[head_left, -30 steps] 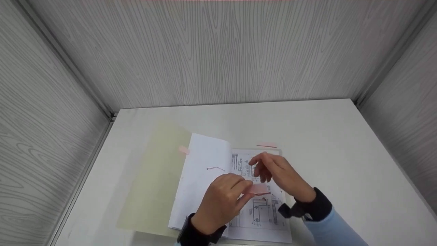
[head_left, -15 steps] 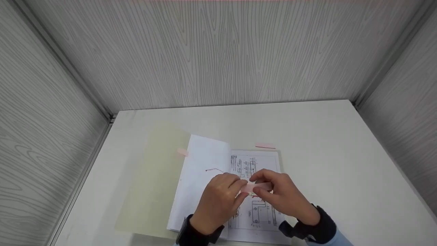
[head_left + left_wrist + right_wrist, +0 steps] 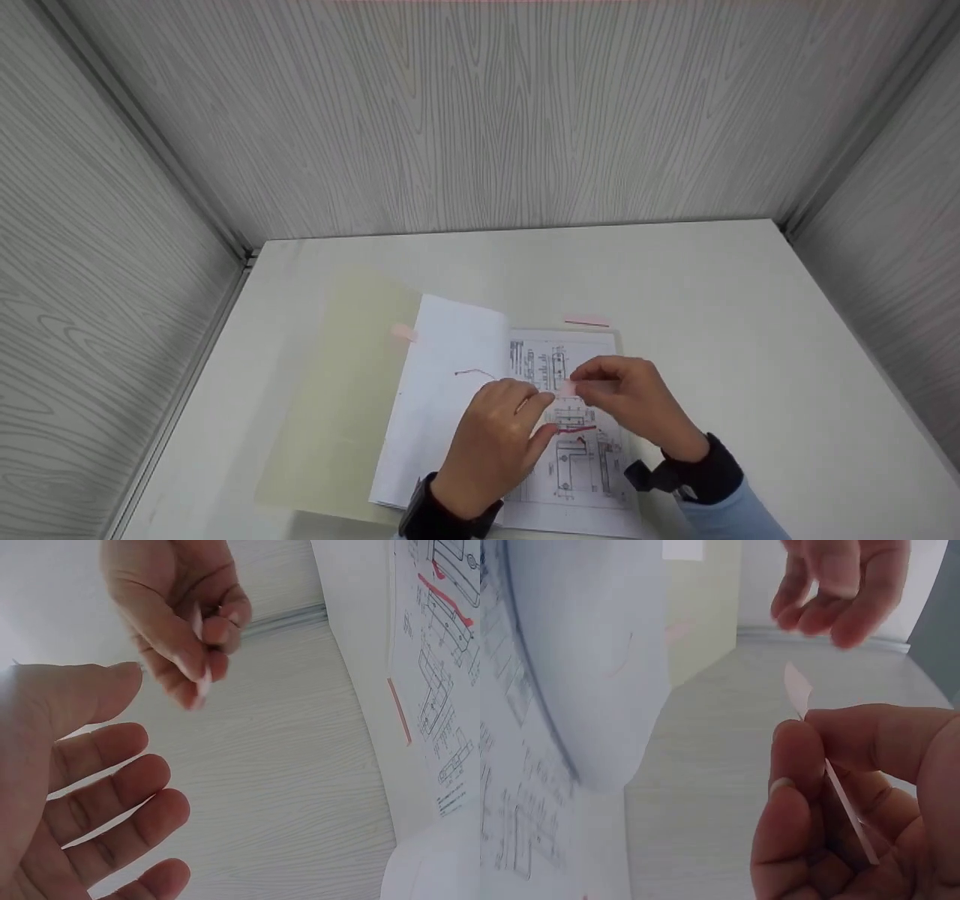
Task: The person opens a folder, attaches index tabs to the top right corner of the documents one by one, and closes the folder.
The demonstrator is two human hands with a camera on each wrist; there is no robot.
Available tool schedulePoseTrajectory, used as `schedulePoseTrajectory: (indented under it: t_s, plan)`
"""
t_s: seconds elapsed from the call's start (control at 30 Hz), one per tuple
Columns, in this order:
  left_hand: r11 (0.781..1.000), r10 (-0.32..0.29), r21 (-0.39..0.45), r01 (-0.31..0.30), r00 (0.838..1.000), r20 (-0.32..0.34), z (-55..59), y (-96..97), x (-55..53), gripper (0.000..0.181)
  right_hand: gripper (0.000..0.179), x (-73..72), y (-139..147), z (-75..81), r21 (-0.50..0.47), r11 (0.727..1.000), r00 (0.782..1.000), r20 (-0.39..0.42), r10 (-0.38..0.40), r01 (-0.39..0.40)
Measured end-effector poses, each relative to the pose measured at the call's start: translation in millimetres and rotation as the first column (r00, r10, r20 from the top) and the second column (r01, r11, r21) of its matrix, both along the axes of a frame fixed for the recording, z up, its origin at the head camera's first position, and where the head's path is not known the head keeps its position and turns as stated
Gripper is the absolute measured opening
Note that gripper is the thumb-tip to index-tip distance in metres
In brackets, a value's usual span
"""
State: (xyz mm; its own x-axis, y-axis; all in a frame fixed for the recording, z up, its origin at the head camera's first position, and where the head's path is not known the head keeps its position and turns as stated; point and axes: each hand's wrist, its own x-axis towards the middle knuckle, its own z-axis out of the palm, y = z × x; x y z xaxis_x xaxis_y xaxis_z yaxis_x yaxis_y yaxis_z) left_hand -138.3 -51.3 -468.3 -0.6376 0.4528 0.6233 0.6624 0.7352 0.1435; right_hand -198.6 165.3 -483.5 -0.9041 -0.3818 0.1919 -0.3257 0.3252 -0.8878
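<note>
My right hand (image 3: 637, 401) pinches a small pink paper slip (image 3: 568, 388), which looks like a sticky note, between thumb and fingers. In the right wrist view one bent end of the slip (image 3: 797, 686) pokes out past the fingertips, and the rest lies along the palm. My left hand (image 3: 499, 442) is just left of it, thumb and fingers apart, holding nothing. Below both hands lies an open booklet with a page of technical drawings (image 3: 536, 480). A thick red line (image 3: 577, 430) runs across that page near my left thumb.
Turned white pages (image 3: 450, 337) and a pale green cover (image 3: 330, 420) spread to the left. A pink tab (image 3: 403, 332) sticks out from the page edge. Another pink slip with a red edge (image 3: 587, 321) lies beyond the booklet's top. Wood-grain panels (image 3: 480, 112) enclose the white table (image 3: 750, 337).
The pink slip has passed from my left hand to my right. My right hand came in, took hold of it and drew slightly up and right; my left fingers let go and spread.
</note>
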Motion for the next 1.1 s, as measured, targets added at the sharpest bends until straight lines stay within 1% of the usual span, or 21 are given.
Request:
schedulePoseTrajectory:
  t_s: [0.1, 0.17, 0.2, 0.27, 0.33, 0.4, 0.43, 0.5, 0.57, 0.7, 0.8, 0.87, 0.93, 1.03, 1.1]
  plan:
    - [0.997, 0.004, -0.071, 0.0, 0.998, 0.058, -5.1, 8.2, 3.2, 0.029, 0.007, -19.6, 13.5, -16.1, 0.037, 0.995, 0.994, 0.048, -0.095, 0.094]
    - [0.989, 0.008, -0.149, 0.012, 0.991, 0.131, -10.1, 15.1, 6.4, 0.033, 0.007, -30.3, 22.1, -28.4, 0.074, 0.986, 0.984, 0.081, -0.156, 0.15]
    - [0.981, 0.012, -0.193, 0.022, 0.985, 0.175, -12.9, 18.6, 8.0, 0.037, 0.008, -35.0, 25.8, -34.4, 0.095, 0.98, 0.978, 0.099, -0.183, 0.174]
    - [0.958, 0.033, -0.283, 0.046, 0.963, 0.268, -18.8, 24.8, 10.7, 0.043, 0.011, -42.6, 32.0, -45.0, 0.134, 0.967, 0.964, 0.129, -0.233, 0.216]
    - [0.933, 0.058, -0.353, 0.075, 0.934, 0.353, -25.4, 30.5, 12.5, 0.05, 0.013, -48.1, 36.3, -54.3, 0.168, 0.955, 0.949, 0.157, -0.272, 0.246]
    - [0.911, 0.078, -0.399, 0.103, 0.908, 0.411, -31.8, 35.2, 13.3, 0.056, 0.016, -51.8, 39.0, -61.4, 0.189, 0.947, 0.939, 0.177, -0.294, 0.261]
    - [0.902, 0.085, -0.416, 0.113, 0.899, 0.43, -34.7, 37.2, 13.4, 0.059, 0.017, -53.0, 39.9, -64.3, 0.196, 0.943, 0.935, 0.184, -0.304, 0.268]
    - [0.892, 0.093, -0.433, 0.128, 0.886, 0.454, -40.2, 40.4, 13.6, 0.064, 0.018, -54.9, 41.3, -69.1, 0.21, 0.938, 0.93, 0.188, -0.316, 0.276]
    - [0.884, 0.101, -0.446, 0.136, 0.878, 0.468, -44.9, 42.6, 13.7, 0.07, 0.018, -56.1, 42.3, -72.7, 0.217, 0.934, 0.926, 0.192, -0.325, 0.283]
    - [0.875, 0.125, -0.462, 0.144, 0.855, 0.504, -52.0, 44.4, 13.8, 0.079, 0.018, -57.2, 43.3, -77.6, 0.232, 0.929, 0.921, 0.198, -0.334, 0.287]
    - [0.871, 0.143, -0.469, 0.146, 0.837, 0.528, -55.6, 45.4, 13.2, 0.082, 0.018, -57.4, 43.6, -79.3, 0.244, 0.926, 0.918, 0.203, -0.341, 0.289]
    - [0.871, 0.146, -0.467, 0.149, 0.831, 0.537, -57.7, 45.7, 12.8, 0.081, 0.019, -57.7, 43.8, -80.2, 0.259, 0.922, 0.918, 0.201, -0.341, 0.286]
    - [0.873, 0.142, -0.463, 0.152, 0.83, 0.54, -59.3, 45.8, 12.6, 0.079, 0.019, -57.9, 43.7, -80.8, 0.278, 0.917, 0.917, 0.199, -0.346, 0.285]
    - [0.874, 0.133, -0.46, 0.159, 0.831, 0.541, -61.1, 45.8, 13.0, 0.076, 0.019, -58.3, 42.8, -81.2, 0.311, 0.91, 0.92, 0.189, -0.343, 0.275]
    - [0.869, 0.133, -0.467, 0.162, 0.833, 0.536, -62.2, 45.7, 13.4, 0.076, 0.019, -58.1, 41.8, -80.7, 0.326, 0.904, 0.921, 0.179, -0.346, 0.276]
